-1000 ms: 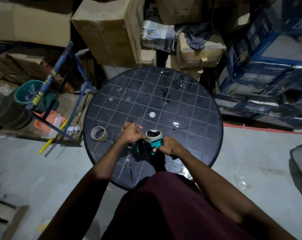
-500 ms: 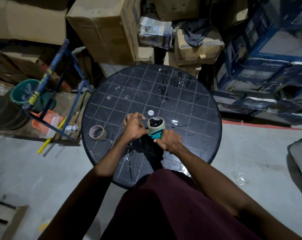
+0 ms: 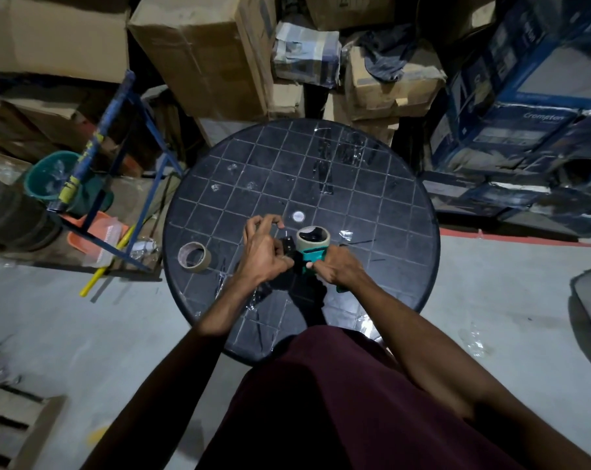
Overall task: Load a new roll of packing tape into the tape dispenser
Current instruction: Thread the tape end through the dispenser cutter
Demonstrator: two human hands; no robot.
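Note:
A teal and black tape dispenser (image 3: 312, 257) is held just above the round black table (image 3: 382, 212). A pale roll of tape (image 3: 313, 238) sits on the dispenser's far end. My right hand (image 3: 338, 269) grips the dispenser's teal handle from the right. My left hand (image 3: 263, 249) pinches at the dispenser's black front part, with its upper fingers spread above it. A second, brown roll of tape (image 3: 194, 257) lies flat on the table to the left of my hands.
Cardboard boxes (image 3: 212, 52) and blue printed cartons (image 3: 524, 123) are stacked close behind the table. A blue metal stand (image 3: 124, 164), a green bucket (image 3: 51, 179) and an orange tray (image 3: 94, 239) stand on the floor at the left. Grey concrete floor surrounds the table.
Both hands and the dispenser have shifted slightly away from me over the table. My left fingers have opened up and moved onto the dispenser's black front part.

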